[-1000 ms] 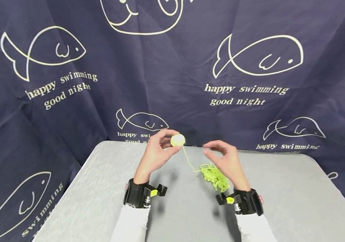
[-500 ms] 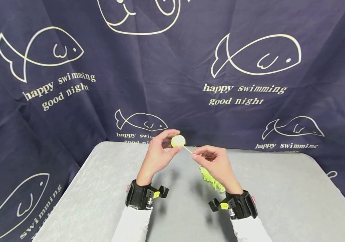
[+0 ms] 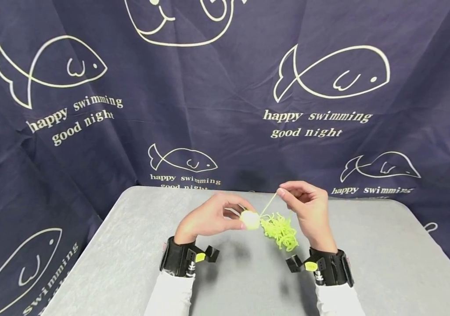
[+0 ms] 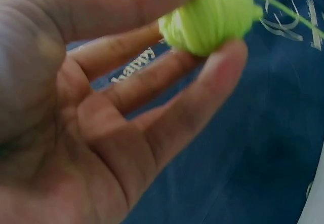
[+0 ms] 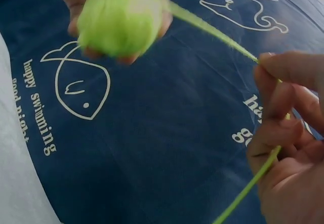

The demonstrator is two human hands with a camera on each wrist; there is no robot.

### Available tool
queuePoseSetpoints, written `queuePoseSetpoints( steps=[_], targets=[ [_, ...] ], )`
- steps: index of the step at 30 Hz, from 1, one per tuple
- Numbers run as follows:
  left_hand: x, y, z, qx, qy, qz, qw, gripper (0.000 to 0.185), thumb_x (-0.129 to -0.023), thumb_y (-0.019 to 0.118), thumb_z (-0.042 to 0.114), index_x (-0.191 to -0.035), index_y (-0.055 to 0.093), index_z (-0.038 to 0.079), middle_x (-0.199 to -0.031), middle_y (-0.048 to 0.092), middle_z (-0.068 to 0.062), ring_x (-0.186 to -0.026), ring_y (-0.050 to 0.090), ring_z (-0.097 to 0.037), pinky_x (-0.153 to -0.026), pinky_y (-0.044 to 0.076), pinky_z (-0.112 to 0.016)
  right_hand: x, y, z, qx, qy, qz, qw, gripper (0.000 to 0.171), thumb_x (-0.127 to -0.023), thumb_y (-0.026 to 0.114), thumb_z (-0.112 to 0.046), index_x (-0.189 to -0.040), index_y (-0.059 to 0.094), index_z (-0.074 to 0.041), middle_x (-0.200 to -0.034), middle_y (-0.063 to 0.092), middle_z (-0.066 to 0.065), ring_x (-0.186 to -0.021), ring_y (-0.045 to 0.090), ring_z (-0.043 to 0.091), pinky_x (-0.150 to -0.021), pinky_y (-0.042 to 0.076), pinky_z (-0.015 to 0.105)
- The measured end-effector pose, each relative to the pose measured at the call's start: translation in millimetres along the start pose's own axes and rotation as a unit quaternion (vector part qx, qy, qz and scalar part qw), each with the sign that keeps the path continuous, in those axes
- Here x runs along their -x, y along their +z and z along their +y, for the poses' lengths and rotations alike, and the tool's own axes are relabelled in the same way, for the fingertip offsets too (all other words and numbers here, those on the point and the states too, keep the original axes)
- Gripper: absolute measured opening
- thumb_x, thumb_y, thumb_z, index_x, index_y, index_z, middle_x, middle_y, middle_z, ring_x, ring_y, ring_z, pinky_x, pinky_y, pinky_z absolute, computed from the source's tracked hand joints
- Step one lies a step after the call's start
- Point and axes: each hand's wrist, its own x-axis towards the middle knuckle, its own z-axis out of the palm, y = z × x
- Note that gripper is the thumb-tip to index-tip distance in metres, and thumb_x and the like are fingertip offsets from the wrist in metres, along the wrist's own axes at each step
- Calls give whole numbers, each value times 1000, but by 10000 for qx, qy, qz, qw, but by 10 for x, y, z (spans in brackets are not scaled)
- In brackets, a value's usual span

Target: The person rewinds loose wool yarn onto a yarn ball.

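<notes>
Nearest, at the lower edge, are two white sleeves (image 3: 170, 293), each ending in a black wrist strap (image 3: 176, 258). Beyond them the left hand (image 3: 210, 218) holds a lime-green yarn ball (image 3: 250, 220) above the table, thumb on one side and fingers spread along the other, clamped on it near their tips with the palm well clear. The right hand (image 3: 311, 213) pinches a yarn strand (image 3: 269, 204) between thumb and forefinger, the other fingers curled in; the strand runs straight to the ball, and a further length trails below that hand.

The ball looks very light, soft and fuzzy, likely to dent under pressure rather than break, and more grippy than slippery. It is best taken across its widest part with a gentle pinch, leaving the side where the strand comes off free. The strand is limp and will only bear a pull, so a fingertip pinch suits it.

On the table just past the ball lies a loose yarn tangle (image 3: 281, 231), probably apt to snag if tugged hard. Farther out spreads the grey tabletop (image 3: 138, 232), and behind it hangs a navy fish-print curtain (image 3: 225, 96)
</notes>
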Motion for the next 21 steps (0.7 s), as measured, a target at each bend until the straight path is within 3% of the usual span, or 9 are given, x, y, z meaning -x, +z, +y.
queuePoseSetpoints(
  steps=[4,7,9,11,14,18,21],
  targets=[
    [-12,42,38,1090,520,-515,9913,35,-84,74,-11,-119,66,-9,-111,70,-15,-99,69,-17,-90,59,-44,-20,-10,42,-219,119,371,9990,13,-85,76,9,-96,71,14,-67,65,2,-53,49,9,-46,39,18],
    [-16,73,58,1975,880,-428,9754,38,-85,71,-13,-121,59,-17,-115,69,-14,-103,69,-19,-91,59,-45,-27,-16,119,-88,350,442,9984,15,-86,77,5,-97,71,13,-67,63,2,-54,48,9,-47,38,18],
    [-30,88,57,2390,1233,-66,9631,37,-87,72,-9,-121,60,-16,-117,69,-10,-104,69,-19,-90,59,-42,-24,-16,187,103,551,414,9976,15,-87,78,2,-98,72,11,-67,63,1,-55,48,10,-47,39,18],
    [-51,95,51,2633,1631,505,9495,34,-88,74,-2,-121,64,-8,-117,70,-6,-106,68,-18,-90,59,-35,-20,-12,250,383,718,318,9962,15,-87,78,-2,-98,74,8,-70,65,0,-57,50,10,-49,42,19],
    [-87,96,29,3064,1991,1369,9207,32,-89,77,4,-120,69,5,-117,71,-6,-105,68,-17,-89,58,-28,-11,4,310,752,836,45,9936,13,-87,79,-4,-97,75,4,-74,67,-2,-58,52,9,-51,44,20],
    [-113,93,25,3774,1873,2324,8766,29,-90,70,-4,-117,68,7,-118,68,-8,-104,67,-19,-88,59,-30,1,54,328,1191,715,-467,9892,8,-86,81,-7,-92,77,-3,-72,66,0,-54,48,8,-47,39,20],
    [-131,95,35,4032,1580,2957,8515,31,-90,58,-12,-114,65,6,-117,65,-11,-105,67,-21,-90,59,-34,28,129,302,1543,508,-938,9822,4,-86,80,-7,-89,77,-8,-71,66,0,-53,47,8,-46,36,21]
  ],
)
